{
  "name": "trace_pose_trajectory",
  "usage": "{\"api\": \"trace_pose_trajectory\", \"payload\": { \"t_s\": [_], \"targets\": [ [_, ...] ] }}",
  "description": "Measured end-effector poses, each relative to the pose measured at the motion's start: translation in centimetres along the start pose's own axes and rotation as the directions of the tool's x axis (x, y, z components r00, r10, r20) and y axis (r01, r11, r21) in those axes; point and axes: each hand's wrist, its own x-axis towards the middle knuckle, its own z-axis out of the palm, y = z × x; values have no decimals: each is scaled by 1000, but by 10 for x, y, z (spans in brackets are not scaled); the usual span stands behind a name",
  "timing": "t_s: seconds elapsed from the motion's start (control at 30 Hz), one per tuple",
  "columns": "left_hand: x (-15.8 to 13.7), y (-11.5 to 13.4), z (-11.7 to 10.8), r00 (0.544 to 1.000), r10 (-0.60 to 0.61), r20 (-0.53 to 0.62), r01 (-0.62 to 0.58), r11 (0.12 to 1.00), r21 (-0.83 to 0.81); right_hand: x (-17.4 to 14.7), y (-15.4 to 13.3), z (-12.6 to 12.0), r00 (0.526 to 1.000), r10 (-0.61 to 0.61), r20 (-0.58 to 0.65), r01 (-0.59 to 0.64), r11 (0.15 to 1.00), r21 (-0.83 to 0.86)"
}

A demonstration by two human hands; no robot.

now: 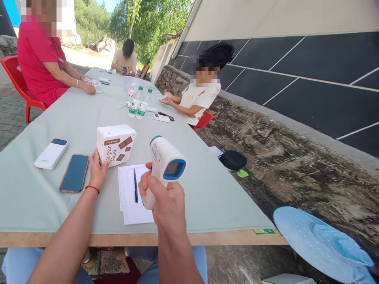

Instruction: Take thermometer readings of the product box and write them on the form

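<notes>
My right hand (pixel 166 195) grips the handle of a white and blue infrared thermometer (pixel 166 157), held up above the table with its small grey screen facing me. My left hand (pixel 99 167) rests against the near left corner of a white box (pixel 120 144) with brown bars printed on it; the thumb lies on its front and the other fingers are along its side. Under the thermometer lie white paper sheets (pixel 136 215) with a black pen (pixel 135 185) on them. Left of my left hand are a phone (pixel 74 173) and a white power bank (pixel 52 154).
Several water bottles (pixel 143 104) stand farther up the grey-green covered table (pixel 207 201). Beside them lies another white power bank (pixel 161 118). Three people sit around the table, one in a red shirt (pixel 38 51). A blue hat (pixel 319 240) is at the right, by the table corner.
</notes>
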Motion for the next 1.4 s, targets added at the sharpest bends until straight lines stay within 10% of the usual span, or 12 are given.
{"api": "trace_pose_trajectory", "payload": {
  "t_s": [0.47,0.6,0.8,0.93,1.13,1.3,1.4],
  "targets": [
    [1,-13,1,997,39,-73,-29,990,136,8,20,-34,995,47,-92,-75,938,-339],
    [1,-13,1,992,32,-121,-13,987,159,39,66,-87,975,3,-222,-173,635,-753],
    [2,-5,1,999,-22,-48,28,992,125,70,118,-156,987,129,-101,-126,208,-970],
    [0,5,3,998,-40,-48,40,999,-9,68,126,-153,989,-128,78,89,82,-993],
    [-10,14,3,980,62,192,-84,991,107,83,138,-98,728,-87,680,683,12,-730],
    [-16,12,8,826,102,554,-267,937,226,110,135,-97,526,68,848,850,4,-527],
    [-17,9,12,809,89,582,-305,909,285,107,130,-108,581,4,814,800,185,-571]
  ]
}}
